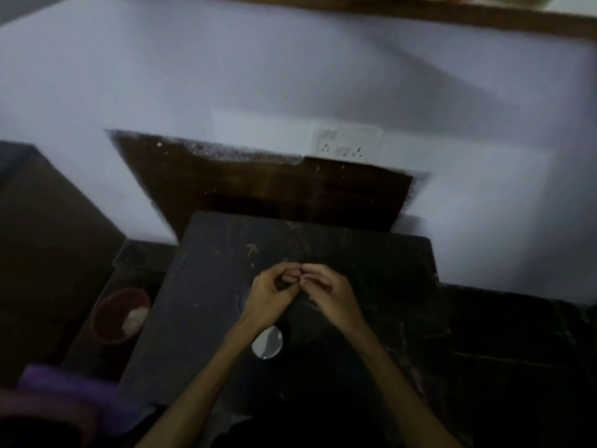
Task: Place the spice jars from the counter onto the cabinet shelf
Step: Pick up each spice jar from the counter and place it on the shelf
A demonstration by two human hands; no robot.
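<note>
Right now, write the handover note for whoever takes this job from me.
Left hand and right hand: curled, fingertips meeting over the dark counter; whether they pinch anything is too blurred to tell.
No spice jar can be made out. A round shiny thing lies below the left wrist, possibly a lid. A red bowl sits lower left.
A wooden ledge runs overhead.
Done: cannot tell. Left: find jars, shelve them.

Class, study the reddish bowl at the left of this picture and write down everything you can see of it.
The reddish bowl is round, dark red-brown, and looks like plastic or clay; the dim, blurred picture does not settle which. It stands upright with its open mouth up on a lower dark ledge, left of the dark stone counter. Inside, against its right wall, lies a pale whitish lump. Neither hand touches it.
</note>
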